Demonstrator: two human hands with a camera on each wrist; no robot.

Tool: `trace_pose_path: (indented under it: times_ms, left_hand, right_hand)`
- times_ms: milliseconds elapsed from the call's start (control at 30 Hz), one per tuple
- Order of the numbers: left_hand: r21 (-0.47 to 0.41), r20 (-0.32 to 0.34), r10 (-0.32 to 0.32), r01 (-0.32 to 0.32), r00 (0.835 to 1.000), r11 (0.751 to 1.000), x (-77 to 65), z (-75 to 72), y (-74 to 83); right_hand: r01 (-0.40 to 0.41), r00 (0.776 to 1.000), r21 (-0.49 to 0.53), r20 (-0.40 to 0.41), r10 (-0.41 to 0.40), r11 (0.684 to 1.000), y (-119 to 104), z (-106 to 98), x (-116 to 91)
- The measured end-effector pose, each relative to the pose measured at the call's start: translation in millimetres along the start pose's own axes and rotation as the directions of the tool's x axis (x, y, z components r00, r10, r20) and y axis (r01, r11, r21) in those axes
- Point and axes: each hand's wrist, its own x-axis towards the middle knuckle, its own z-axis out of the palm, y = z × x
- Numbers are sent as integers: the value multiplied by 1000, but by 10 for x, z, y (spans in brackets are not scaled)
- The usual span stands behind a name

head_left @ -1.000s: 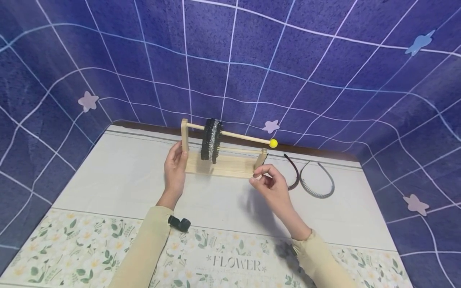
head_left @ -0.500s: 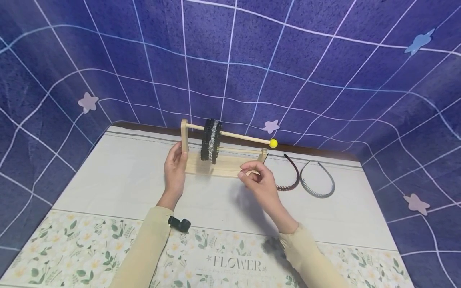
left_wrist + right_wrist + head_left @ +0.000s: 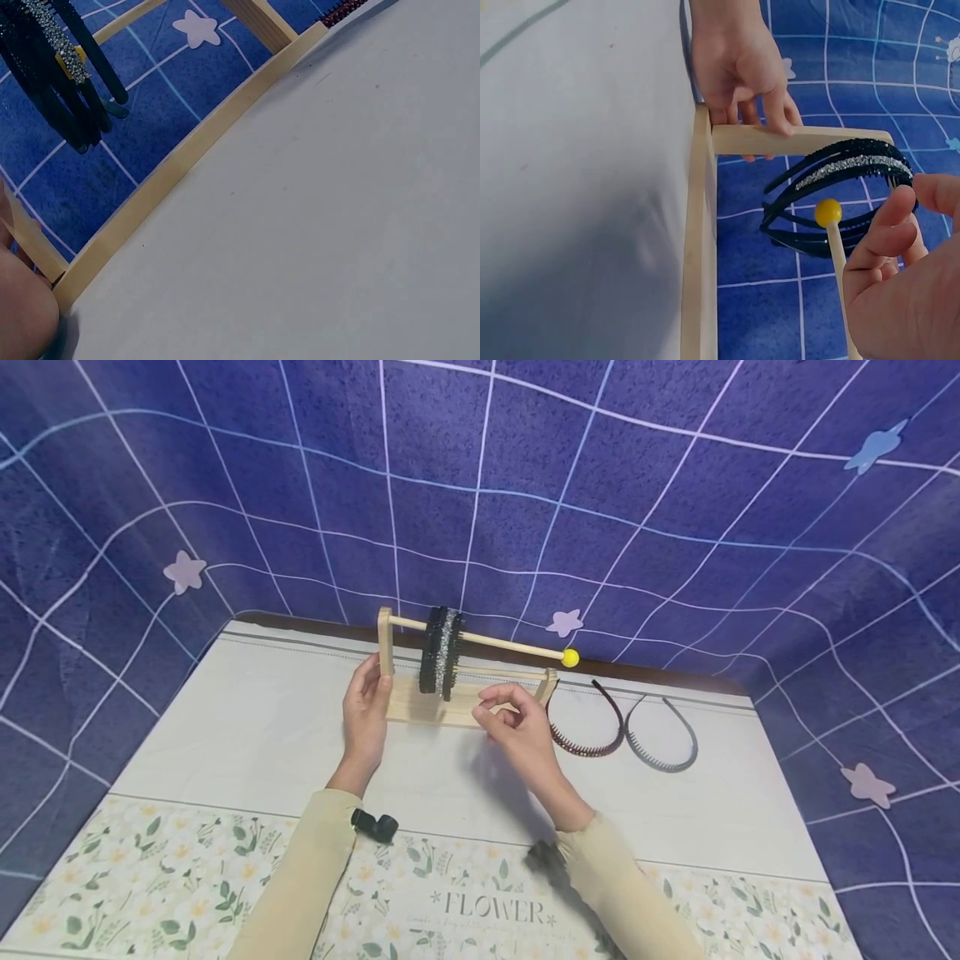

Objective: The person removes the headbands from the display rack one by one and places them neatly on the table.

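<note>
Brown headband [image 3: 588, 752] beside wooden rack [image 3: 453, 712]

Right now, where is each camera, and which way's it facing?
Head: worn there, facing forward and down at the wooden headband stand; left hand, right hand, sleeves show.
Left wrist: worn there, facing the stand's base; left hand partly shows.
Right wrist: worn there, facing the yellow-tipped rod; both hands show.
Wrist views share the glittery silver headband.

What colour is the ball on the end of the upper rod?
The ball is yellow; it shows best in the right wrist view.
</note>
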Motion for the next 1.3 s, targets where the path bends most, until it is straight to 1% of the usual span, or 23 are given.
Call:
trace_pose_path:
  times_ms: [200, 400, 567, 667, 900, 1300]
  left_hand:
    - [-13, 0, 7, -7, 1000, 1000, -4, 4, -3]
    - [-4, 4, 4, -4, 1000, 1000, -4, 8, 4]
    - [6, 0, -1, 1, 1000, 1000, -5, 9, 11]
    - [13, 1, -4, 4, 1000, 1000, -5, 7, 14]
    - [13, 10, -8, 8, 1000, 1000, -18, 5, 6]
    - [12, -1, -10, 10, 1000, 1000, -4, 0, -2]
  right_hand:
    - [18, 1000, -1, 1, -18, 1000, 2, 102, 70]
    - [48, 999, 6, 12, -48, 999, -20, 187, 132]
    - [77, 997, -14, 16, -77, 997, -62, 238, 194]
    - [75, 997, -33, 17, -74, 997, -76, 271, 233]
    - [33, 999, -56, 5, -33, 998, -128, 352, 287]
    - [56, 998, -49, 4, -56, 997, -153, 366, 354]
